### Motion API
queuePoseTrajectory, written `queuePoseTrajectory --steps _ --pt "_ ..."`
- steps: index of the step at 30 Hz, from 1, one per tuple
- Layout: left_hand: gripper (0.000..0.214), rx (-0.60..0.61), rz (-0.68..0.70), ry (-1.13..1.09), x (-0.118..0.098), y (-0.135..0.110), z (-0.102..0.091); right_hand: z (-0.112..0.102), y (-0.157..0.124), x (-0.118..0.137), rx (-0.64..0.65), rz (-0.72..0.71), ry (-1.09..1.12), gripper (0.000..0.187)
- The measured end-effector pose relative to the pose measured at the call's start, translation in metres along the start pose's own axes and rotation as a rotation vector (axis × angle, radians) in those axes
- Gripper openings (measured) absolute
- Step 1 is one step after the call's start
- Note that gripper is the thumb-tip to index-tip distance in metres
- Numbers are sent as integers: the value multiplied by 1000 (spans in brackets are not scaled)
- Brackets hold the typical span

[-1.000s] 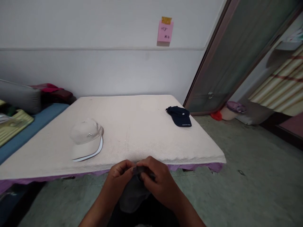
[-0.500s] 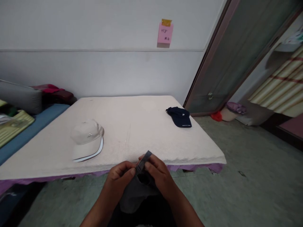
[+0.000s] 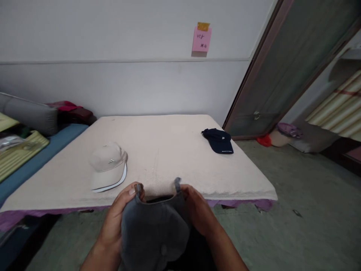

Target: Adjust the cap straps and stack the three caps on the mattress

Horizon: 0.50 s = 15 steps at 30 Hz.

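Observation:
A dark grey cap (image 3: pixel 152 233) is held between my two hands at the near side of the bed, its back opening facing away from me. My left hand (image 3: pixel 120 210) grips its left edge, thumb by the buckle end of the strap. The right edge is in my right hand (image 3: pixel 199 210), where the loose strap end (image 3: pixel 177 184) sticks up. The two strap ends are apart. A cream cap (image 3: pixel 108 165) with a white-edged brim lies on the bed to the left. Farther off at the right lies a navy cap (image 3: pixel 218 140).
The bed (image 3: pixel 169 150) has a cream cover and a purple cloth below its near edge. A grey cushion (image 3: pixel 31 113) and a folded yellow mat (image 3: pixel 25 150) are at the left. A pink note (image 3: pixel 201 39) is taped to the wall; a sliding door (image 3: pixel 270 75) stands right.
My hands have moved apart, and the strap ends held close together before are now separated. The grey cap has come up and spread out, showing its crown.

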<state>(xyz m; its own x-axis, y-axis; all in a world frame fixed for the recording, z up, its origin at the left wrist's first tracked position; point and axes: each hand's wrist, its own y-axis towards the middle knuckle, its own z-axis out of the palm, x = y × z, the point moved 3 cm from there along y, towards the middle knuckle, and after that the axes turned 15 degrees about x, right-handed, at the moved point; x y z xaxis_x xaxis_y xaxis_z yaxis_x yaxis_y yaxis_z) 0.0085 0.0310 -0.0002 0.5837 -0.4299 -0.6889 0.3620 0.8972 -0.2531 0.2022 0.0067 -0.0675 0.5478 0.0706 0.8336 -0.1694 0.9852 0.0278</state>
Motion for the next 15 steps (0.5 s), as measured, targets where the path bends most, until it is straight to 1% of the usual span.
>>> queuePoseTrajectory --steps 2,3,4,5,6,8,10,11,13,14,15 --pt "12 -72 2 -60 -3 6 -1 8 -9 -8 198 83 -18 39" --pt "12 -117 2 -69 -3 9 -2 12 -14 -13 286 132 11 42" --pt "12 -154 1 -67 -3 13 -4 14 -19 -19 353 181 60 41" --pt "11 -174 -2 -51 -3 17 -6 16 -22 -24 382 212 121 39" --pt "11 -182 2 -21 -1 20 -9 16 -23 -26 372 219 183 35" --pt "14 -155 4 63 3 25 -18 14 -21 -25 275 152 277 27" --pt "23 -48 -31 152 10 25 -29 11 -15 -18 157 48 330 25" --pt "29 29 -60 201 14 22 -36 9 -12 -14 109 12 346 26" --pt "40 181 -118 299 23 8 -51 6 -6 -8 36 -17 366 29" --pt "43 217 -147 353 27 -2 -61 4 -3 -8 0 -18 375 30" --pt "45 218 -183 381 31 -13 -71 2 -1 -9 -37 -14 385 32"
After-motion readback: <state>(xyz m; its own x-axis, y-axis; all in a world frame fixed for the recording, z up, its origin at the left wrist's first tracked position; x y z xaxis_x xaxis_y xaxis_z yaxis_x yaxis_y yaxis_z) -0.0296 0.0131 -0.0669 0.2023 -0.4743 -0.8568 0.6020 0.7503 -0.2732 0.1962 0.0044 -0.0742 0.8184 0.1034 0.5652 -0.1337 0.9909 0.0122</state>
